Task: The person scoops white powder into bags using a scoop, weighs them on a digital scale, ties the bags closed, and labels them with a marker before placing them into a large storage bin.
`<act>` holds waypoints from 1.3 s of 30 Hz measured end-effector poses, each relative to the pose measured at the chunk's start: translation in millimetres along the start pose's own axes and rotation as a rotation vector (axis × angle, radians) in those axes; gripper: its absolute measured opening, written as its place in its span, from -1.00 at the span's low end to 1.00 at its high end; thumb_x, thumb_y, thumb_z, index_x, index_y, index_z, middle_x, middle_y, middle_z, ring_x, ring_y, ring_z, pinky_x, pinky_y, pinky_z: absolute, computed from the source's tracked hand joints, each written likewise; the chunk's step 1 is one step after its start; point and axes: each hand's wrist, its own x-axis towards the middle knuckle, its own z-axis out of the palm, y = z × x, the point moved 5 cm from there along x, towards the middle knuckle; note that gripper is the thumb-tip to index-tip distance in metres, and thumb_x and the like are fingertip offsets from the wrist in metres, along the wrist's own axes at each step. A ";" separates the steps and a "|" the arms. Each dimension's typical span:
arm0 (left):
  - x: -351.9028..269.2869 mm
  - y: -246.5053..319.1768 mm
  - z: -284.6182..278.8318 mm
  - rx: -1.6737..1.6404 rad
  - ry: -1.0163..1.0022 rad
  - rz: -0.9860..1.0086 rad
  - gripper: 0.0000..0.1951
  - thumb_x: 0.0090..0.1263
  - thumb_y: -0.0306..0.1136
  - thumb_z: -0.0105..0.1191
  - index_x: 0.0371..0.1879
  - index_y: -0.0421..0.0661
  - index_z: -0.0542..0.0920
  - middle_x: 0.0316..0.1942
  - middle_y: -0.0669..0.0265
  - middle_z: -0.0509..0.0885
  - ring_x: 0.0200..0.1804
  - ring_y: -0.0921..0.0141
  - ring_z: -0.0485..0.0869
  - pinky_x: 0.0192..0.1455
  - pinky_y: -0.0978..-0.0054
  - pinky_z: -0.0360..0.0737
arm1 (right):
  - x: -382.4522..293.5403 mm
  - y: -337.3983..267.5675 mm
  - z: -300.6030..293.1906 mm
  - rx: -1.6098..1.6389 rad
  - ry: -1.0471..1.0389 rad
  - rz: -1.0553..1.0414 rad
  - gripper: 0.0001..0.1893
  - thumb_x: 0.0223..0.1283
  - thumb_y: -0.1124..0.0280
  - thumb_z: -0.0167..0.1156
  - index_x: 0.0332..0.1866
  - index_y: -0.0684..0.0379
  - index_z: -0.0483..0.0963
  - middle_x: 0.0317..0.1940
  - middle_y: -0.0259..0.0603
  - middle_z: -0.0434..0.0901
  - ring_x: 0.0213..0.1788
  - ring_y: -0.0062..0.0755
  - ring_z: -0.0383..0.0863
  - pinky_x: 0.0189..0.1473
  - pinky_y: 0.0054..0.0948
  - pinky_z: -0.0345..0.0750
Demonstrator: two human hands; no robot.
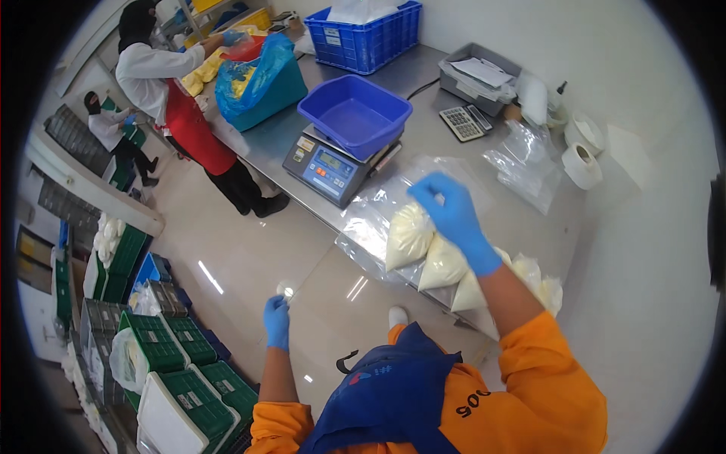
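My right hand [451, 218], in a blue glove, has its fingers curled at the gathered top of a clear plastic bag [408, 237] with a pale yellow filling. That bag sits at the table's front edge, with clear plastic film [363, 227] flat beside it. More filled bags [445, 264] stand in a row towards me, partly hidden by my right forearm. Over the floor, away from the table, my gloved left hand [277, 322] has its fingers drawn together, and I see nothing in them. Beyond the film, a purple plastic tub [360, 113] rests on a digital weighing scale [326, 167].
On the steel table [420, 142] are a calculator [466, 122], a grey paper bin [479, 71], empty bags [527, 164], a tape roll [581, 164], a blue crate [363, 40] and a bag-lined teal tub [272, 91]. A co-worker [187, 125] stands alongside. Green crates [198, 397] are stacked at left.
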 end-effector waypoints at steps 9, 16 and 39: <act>-112.0 -40.7 85.1 -0.003 -0.495 -0.571 -0.60 0.38 -0.12 0.17 0.11 -0.07 0.66 -0.07 0.29 0.74 -0.08 0.42 0.70 -0.10 0.49 0.53 | 132.5 207.0 62.7 -0.946 -0.437 -0.365 -0.65 0.16 0.39 0.15 0.08 0.12 0.60 0.05 -0.09 0.64 0.02 -0.03 0.62 0.07 -0.12 0.55; -221.6 -103.5 -47.3 0.055 0.020 -1.066 -0.67 0.51 -0.15 -0.06 0.11 -0.01 0.59 0.04 0.35 0.72 -0.04 0.36 0.69 -0.07 0.32 0.48 | 157.5 231.9 74.5 -0.940 -0.353 -0.305 -0.69 0.17 0.49 0.09 0.01 0.11 0.61 -0.03 -0.04 0.64 -0.04 -0.05 0.63 0.02 -0.14 0.53; -266.7 306.8 202.3 -0.291 -0.415 0.329 -0.48 0.53 -0.41 0.02 0.44 -0.23 0.31 0.21 0.17 0.57 0.10 0.43 0.59 0.20 0.42 0.53 | -96.6 -37.0 -143.6 0.098 -0.267 0.112 -0.86 0.11 0.48 0.39 -0.23 0.27 0.68 -0.37 -0.31 0.70 -0.26 -0.61 0.63 -0.15 -0.56 0.54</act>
